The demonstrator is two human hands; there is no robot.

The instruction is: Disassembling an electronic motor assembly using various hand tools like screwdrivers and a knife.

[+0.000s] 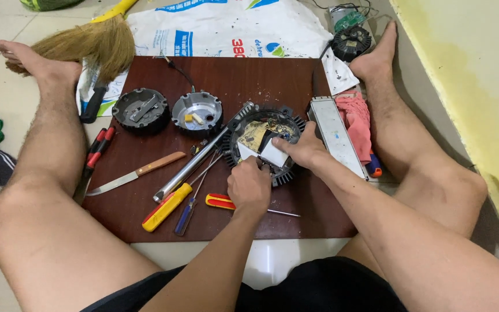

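Item: round finned housing, near the board's right edge; likely rigid, weighty, fins grippable (innards look delicate). Left hand pinches a white slip; right hand holds white pad.

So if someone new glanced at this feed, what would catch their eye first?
Most likely both hands, the left hand and right hand, working on a round black finned housing in the middle of a dark brown board. Next, the loose tools to its left: a yellow-handled screwdriver, a knife, and two round parts farther back.
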